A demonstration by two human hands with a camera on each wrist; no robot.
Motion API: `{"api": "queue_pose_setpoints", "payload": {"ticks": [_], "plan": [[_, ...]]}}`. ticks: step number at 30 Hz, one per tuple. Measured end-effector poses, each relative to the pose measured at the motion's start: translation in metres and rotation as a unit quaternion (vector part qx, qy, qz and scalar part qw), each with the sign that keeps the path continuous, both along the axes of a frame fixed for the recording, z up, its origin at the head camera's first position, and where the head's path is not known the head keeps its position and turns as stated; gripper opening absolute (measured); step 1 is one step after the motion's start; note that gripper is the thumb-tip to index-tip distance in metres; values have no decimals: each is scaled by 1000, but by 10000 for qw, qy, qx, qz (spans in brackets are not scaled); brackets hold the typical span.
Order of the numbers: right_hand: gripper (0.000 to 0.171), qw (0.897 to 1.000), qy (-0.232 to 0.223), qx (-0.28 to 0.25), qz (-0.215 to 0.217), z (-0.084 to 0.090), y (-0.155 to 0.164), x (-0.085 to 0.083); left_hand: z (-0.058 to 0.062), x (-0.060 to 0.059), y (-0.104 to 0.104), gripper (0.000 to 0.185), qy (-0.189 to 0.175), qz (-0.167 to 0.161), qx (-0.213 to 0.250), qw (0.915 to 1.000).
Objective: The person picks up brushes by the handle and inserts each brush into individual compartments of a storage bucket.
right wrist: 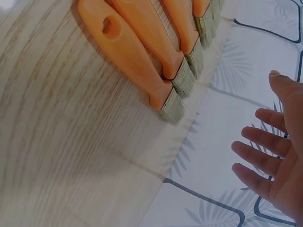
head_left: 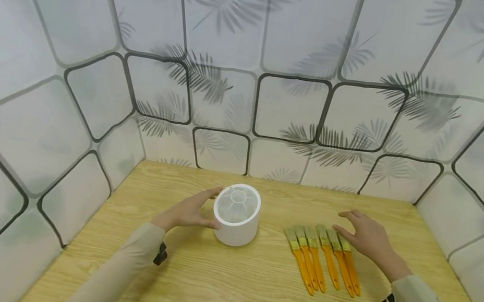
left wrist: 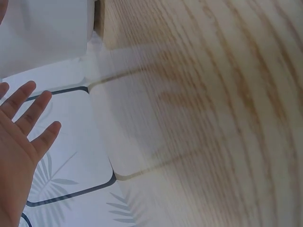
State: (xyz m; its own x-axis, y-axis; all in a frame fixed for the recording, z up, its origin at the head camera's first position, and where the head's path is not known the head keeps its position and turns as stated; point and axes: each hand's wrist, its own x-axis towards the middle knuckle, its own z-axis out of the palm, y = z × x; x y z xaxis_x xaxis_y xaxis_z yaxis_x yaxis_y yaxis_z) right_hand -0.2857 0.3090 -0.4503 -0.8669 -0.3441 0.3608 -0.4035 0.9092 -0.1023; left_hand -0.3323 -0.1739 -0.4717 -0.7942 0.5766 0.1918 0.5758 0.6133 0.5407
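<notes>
A white round holder (head_left: 235,221) stands on the wooden table (head_left: 247,299) left of centre. My left hand (head_left: 192,210) is beside its left wall with fingers straight, close to it or just touching. In the left wrist view the left hand (left wrist: 19,142) shows spread fingers and the holder's white wall (left wrist: 42,33) is above it. Several orange-handled paintbrushes (head_left: 322,259) lie side by side to the right. My right hand (head_left: 364,234) hovers flat over the bristle ends of the rightmost ones. The right wrist view shows that right hand (right wrist: 274,161) spread, holding nothing, beside the brushes (right wrist: 151,52).
Tiled walls with a leaf pattern (head_left: 255,68) enclose the table at the back and both sides. Bare wood lies in front of the holder and the brushes, toward the near edge.
</notes>
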Motion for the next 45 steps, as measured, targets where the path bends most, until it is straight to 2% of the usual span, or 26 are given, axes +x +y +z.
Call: {"api": "queue_pose_setpoints", "payload": {"ticks": [13,17,22,31,45], "plan": [[51,9999,-124,-18,46,-5,-1,1,-8,1,-2,102,-308,-142,377,9987],[50,9999,-164,-24,12,-7,0,1,-8,0,-2,101,-395,-118,376,9984],[46,9991,-421,-31,-54,-9,0,1,-9,-1,-1,100,-488,-38,416,9979],[45,9975,-689,81,-155,-11,1,4,-15,2,0,97,-842,7,682,9941],[48,9954,-900,68,-322,-12,5,6,-17,4,2,96,-942,162,667,9932]]}}
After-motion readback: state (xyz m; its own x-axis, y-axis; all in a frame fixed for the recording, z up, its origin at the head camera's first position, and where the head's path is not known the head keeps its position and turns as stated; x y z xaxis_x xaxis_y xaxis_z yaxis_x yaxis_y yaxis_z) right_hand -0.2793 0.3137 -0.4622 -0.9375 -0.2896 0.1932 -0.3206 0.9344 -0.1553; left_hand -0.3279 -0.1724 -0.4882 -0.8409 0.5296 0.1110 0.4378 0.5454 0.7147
